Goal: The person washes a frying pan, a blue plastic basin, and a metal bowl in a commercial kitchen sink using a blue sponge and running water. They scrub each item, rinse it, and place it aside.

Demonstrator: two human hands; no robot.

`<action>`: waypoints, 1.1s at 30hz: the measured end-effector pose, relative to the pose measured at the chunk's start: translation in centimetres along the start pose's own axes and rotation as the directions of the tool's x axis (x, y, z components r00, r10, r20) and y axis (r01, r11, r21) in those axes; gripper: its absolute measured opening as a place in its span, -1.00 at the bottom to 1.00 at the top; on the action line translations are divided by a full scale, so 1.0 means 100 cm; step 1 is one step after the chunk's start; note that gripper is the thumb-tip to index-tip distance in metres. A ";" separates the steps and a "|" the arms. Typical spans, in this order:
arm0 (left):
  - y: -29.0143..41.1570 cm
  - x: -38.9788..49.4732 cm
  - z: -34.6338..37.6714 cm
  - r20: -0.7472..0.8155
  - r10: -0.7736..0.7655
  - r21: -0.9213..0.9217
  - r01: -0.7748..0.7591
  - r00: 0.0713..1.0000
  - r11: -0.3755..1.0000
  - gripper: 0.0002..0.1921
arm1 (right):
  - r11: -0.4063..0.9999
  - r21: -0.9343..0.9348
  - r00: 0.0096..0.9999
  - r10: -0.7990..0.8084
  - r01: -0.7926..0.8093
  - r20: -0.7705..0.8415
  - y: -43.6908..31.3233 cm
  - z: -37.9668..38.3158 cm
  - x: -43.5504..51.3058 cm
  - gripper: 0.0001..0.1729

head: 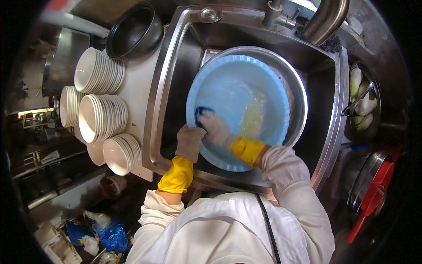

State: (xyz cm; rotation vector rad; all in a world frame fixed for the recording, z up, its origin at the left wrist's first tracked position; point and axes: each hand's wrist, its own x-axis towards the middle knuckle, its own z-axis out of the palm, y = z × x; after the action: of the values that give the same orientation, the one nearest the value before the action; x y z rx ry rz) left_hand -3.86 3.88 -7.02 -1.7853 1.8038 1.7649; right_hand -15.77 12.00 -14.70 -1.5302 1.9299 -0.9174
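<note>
A light blue plastic basin point(217, 79) sits tilted within a larger round metal basin point(300, 89) in the stainless steel sink point(160, 99). My left hand point(190, 142), in a greyish knit glove with a yellow rubber cuff, grips the near-left rim of the blue basin. Gloved the same way, my right hand point(216, 129) reaches inside and is blurred. It presses a dark blue scrubbing pad point(199, 115), partly hidden by the fingers, to the left inner wall. A yellowish glossy patch point(253, 115) shows on the basin's bottom; whether liquid or reflection, I cannot tell.
Several stacks of white bowls point(104, 115) stand left of the sink, with a black bowl point(132, 33) behind. A faucet spout point(326, 23) overhangs the far right corner. To the right are a bowl of pale vegetables point(364, 95), metal pans point(366, 181) and a red strainer-like utensil point(376, 194).
</note>
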 end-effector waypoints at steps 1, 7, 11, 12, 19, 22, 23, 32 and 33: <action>0.005 -0.006 -0.005 0.020 0.006 0.010 -0.006 1.000 1.000 -0.59 | 0.991 -0.108 0.990 -0.095 0.084 -0.108 0.011 -0.007 0.016 -0.52; 0.009 -0.019 -0.001 -0.022 0.114 0.180 -0.108 0.993 0.978 -0.56 | 0.834 -0.529 0.988 0.128 -0.154 -0.085 0.091 -0.071 0.039 -0.27; -0.006 -0.016 0.015 -0.102 0.169 0.031 -0.167 0.980 0.986 -0.55 | 0.668 -0.545 0.796 0.605 -0.506 0.002 0.099 -0.083 -0.018 -0.20; -0.010 -0.014 0.016 -0.088 0.249 0.010 -0.249 0.964 0.968 -0.55 | 0.655 -0.541 0.761 0.648 -0.528 0.041 0.095 -0.081 -0.031 -0.21; -0.021 0.002 0.011 -0.133 0.307 0.135 -0.289 0.942 0.948 -0.68 | 0.814 -0.252 0.657 0.574 -0.524 0.488 0.017 -0.054 -0.074 -0.62; -0.019 -0.005 0.009 -0.132 0.446 0.107 -0.434 0.885 0.894 -0.77 | 0.938 -0.105 0.862 0.346 -0.331 0.370 -0.009 -0.030 -0.056 -0.66; -0.018 -0.010 0.006 -0.094 0.291 0.011 -0.291 0.952 0.957 -0.68 | 0.965 -0.127 0.935 0.256 -0.231 0.244 -0.009 -0.025 -0.045 -0.66; -0.031 -0.009 0.002 -0.012 0.132 -0.079 -0.132 0.991 0.988 -0.50 | 0.805 -0.285 0.851 0.518 -0.520 -0.086 0.053 -0.063 0.010 -0.69; -0.034 -0.001 0.009 -0.044 0.029 -0.084 -0.033 0.999 0.996 -0.49 | 0.797 -0.316 0.836 0.548 -0.514 0.020 0.045 -0.059 -0.002 -0.69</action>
State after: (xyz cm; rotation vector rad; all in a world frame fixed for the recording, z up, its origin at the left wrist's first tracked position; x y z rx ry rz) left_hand -1.98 5.60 -9.44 -1.8492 1.8086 1.8550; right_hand -22.91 13.98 -14.37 -1.0422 2.3136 -0.2940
